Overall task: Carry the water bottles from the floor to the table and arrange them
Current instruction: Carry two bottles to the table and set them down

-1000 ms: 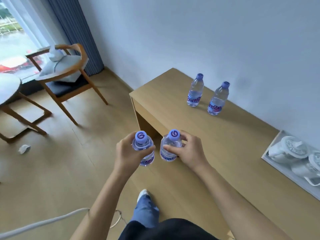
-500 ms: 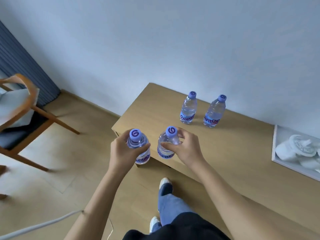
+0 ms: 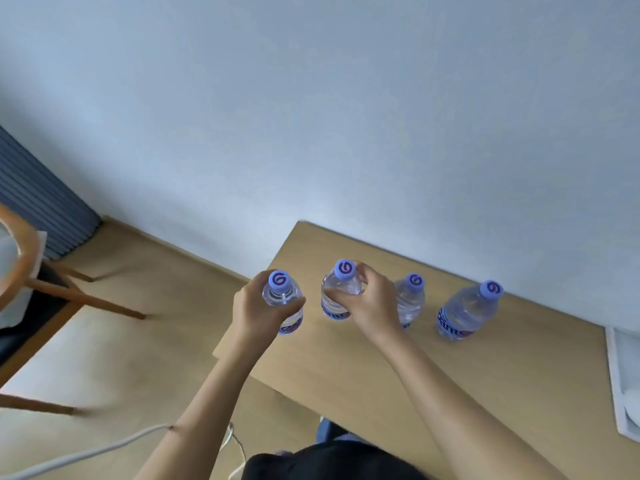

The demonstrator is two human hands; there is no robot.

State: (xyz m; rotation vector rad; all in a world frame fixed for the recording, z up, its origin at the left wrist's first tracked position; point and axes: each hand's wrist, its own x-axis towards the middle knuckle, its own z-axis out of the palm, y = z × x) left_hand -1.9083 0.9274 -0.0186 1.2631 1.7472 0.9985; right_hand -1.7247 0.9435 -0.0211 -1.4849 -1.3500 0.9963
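My left hand (image 3: 258, 311) grips a clear water bottle with a purple cap (image 3: 284, 299) over the left end of the wooden table (image 3: 398, 375). In my right hand (image 3: 370, 303) is a second bottle (image 3: 337, 289), held just below its cap. Whether either held bottle touches the tabletop I cannot tell. Two more bottles stand upright on the table near the wall: one (image 3: 412, 299) partly behind my right hand, the other (image 3: 467, 311) further right.
A white tray (image 3: 620, 379) lies at the table's right end. A wooden chair (image 3: 41, 289) with a dark seat stands on the floor to the left, beside a grey curtain (image 3: 38, 202). A white cable (image 3: 86, 455) runs across the floor near my legs.
Both hands have carried their bottles forward over the table, up to the two standing bottles. The view has closed in on the table and wall.
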